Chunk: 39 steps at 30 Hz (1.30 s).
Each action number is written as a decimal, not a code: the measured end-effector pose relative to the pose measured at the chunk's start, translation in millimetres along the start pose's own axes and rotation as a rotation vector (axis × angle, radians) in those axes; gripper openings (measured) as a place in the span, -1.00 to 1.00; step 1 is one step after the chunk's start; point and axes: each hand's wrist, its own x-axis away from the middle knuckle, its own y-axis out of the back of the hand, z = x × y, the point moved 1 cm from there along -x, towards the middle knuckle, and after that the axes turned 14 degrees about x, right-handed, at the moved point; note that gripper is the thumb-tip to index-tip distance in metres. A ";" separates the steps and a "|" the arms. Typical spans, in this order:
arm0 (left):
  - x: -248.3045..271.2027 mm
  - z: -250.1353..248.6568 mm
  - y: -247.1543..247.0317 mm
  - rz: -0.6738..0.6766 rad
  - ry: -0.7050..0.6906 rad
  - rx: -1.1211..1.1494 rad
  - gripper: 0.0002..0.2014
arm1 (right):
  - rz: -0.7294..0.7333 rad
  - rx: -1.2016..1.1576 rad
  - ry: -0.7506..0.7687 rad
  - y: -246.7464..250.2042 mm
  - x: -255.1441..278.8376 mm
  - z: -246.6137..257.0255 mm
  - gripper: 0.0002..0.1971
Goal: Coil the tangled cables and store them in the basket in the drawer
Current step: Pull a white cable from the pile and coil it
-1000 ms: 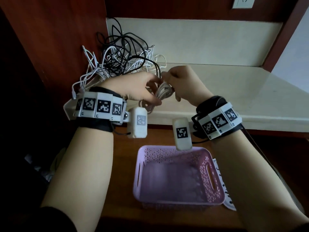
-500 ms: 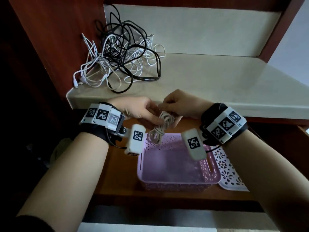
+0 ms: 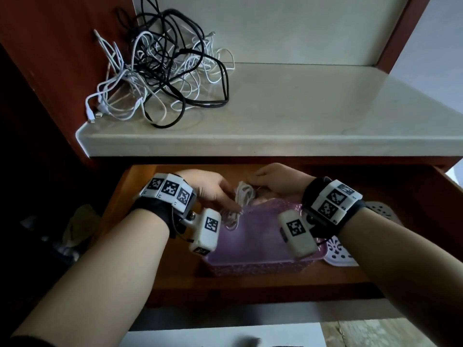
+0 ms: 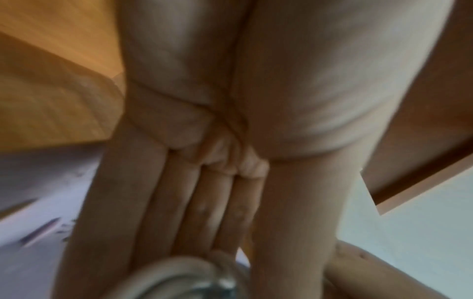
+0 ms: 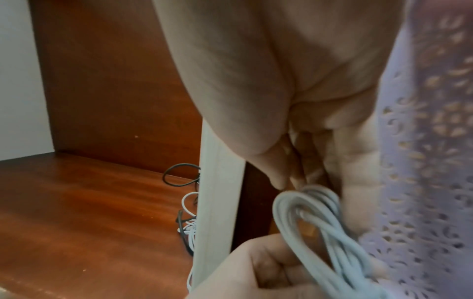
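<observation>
Coiled cable (image 3: 241, 200): white, bundled in loops, centre of the head view, hanging over the far rim of the basket (image 3: 263, 261) in the open drawer (image 3: 140, 176).
Left hand (image 3: 213, 189): fingers pinch the lower side of the bundle.
Right hand (image 3: 278, 181): fingertips grasp its top loops.
Tangle (image 3: 162, 76): black and white cables heaped at upper left on the countertop (image 3: 300, 108), well apart from the hands.
Handling: likely light, limp and springy; loops may splay once let go.
Hold: best around the gathered middle, not one strand.
</observation>
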 end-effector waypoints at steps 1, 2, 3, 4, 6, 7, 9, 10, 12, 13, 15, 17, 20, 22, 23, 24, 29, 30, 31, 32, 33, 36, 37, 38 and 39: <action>-2.7 4.0 -1.5 -0.022 0.008 0.022 -0.66 | -0.015 -0.011 -0.007 -1.9 -0.5 -3.1 -0.79; -3.3 5.8 -3.0 -0.036 0.021 0.034 -0.66 | -0.012 -0.016 -0.024 -3.1 0.2 -4.3 -0.80; -4.1 7.1 -4.6 -0.036 0.033 0.033 -0.67 | 0.020 -0.026 -0.058 -4.8 1.6 -4.9 -0.80; -4.7 7.2 -5.9 -0.035 0.047 0.026 -0.70 | 0.083 -0.027 -0.097 -6.2 2.7 -6.0 -0.78; -5.2 5.8 -9.5 -0.015 0.093 0.008 -0.73 | 0.226 0.062 -0.160 -10.1 5.5 -8.6 -0.70; -6.7 6.0 -11.0 0.000 0.119 -0.011 -0.68 | 0.283 0.107 -0.174 -13.1 6.0 -10.4 -0.69; -8.4 7.4 -15.3 0.028 0.166 -0.050 -0.63 | 0.336 0.101 -0.180 -20.6 4.2 -15.9 -0.77; -9.3 8.3 -17.3 0.032 0.179 -0.054 -0.66 | 0.337 0.075 -0.179 -24.6 2.0 -18.8 -0.83; -10.9 11.8 -18.6 0.004 0.195 -0.070 -0.75 | 0.312 0.036 -0.182 -31.8 -4.0 -25.1 -0.87; -12.2 13.6 -17.8 -0.026 0.199 -0.089 -0.78 | 0.296 0.027 -0.188 -36.3 -7.1 -28.2 -0.86; -13.4 16.0 -15.8 -0.074 0.217 -0.151 -0.81 | 0.272 -0.011 -0.214 -45.0 -12.4 -33.7 -0.81; -14.5 16.6 -15.2 -0.094 0.236 -0.238 -0.83 | 0.258 -0.043 -0.239 -52.9 -15.9 -36.5 -0.74; -15.2 16.1 -16.0 -0.138 0.247 -0.244 -0.92 | 0.240 -0.025 -0.262 -60.8 -20.4 -41.8 -0.87; -13.0 15.0 -12.1 -0.182 0.226 -0.155 -0.96 | 0.249 0.048 -0.261 -64.1 -23.4 -45.4 -0.85; -11.8 14.7 -7.4 -0.208 0.215 -0.108 -0.94 | 0.257 0.081 -0.254 -65.6 -23.8 -45.3 -0.84; -9.1 14.7 -1.7 -0.238 0.206 -0.070 -0.93 | 0.249 0.097 -0.248 -66.9 -24.5 -45.0 -0.84; 4.1 25.2 26.0 -0.382 0.219 -0.047 -0.76 | 0.203 0.088 -0.233 -77.9 -30.8 -42.4 -0.88; 4.1 29.1 28.1 -0.386 0.230 -0.053 -0.77 | 0.211 0.070 -0.235 -81.1 -32.6 -43.2 -0.84; 3.6 32.1 29.7 -0.377 0.241 -0.042 -0.79 | 0.214 0.055 -0.228 -83.4 -34.0 -43.4 -0.86; 3.4 34.9 30.4 -0.359 0.242 -0.018 -0.80 | 0.208 0.045 -0.217 -85.4 -34.3 -42.6 -0.90; 3.0 36.9 30.3 -0.337 0.237 0.004 -0.81 | 0.199 0.037 -0.206 -86.3 -34.0 -41.4 -0.92; 1.5 44.0 30.0 -0.277 0.241 0.032 -0.81 | 0.167 0.118 -0.235 -82.9 -29.6 -37.4 -0.92; 0.9 45.3 29.9 -0.283 0.236 0.040 -0.80 | 0.164 0.201 -0.255 -80.3 -28.8 -36.7 -0.86; 0.3 45.3 29.9 -0.293 0.222 0.047 -0.78 | 0.188 0.306 -0.277 -77.6 -27.8 -35.5 -0.79; 0.3 44.8 29.5 -0.306 0.210 0.050 -0.76 | 0.231 0.411 -0.289 -75.3 -27.5 -33.8 -0.71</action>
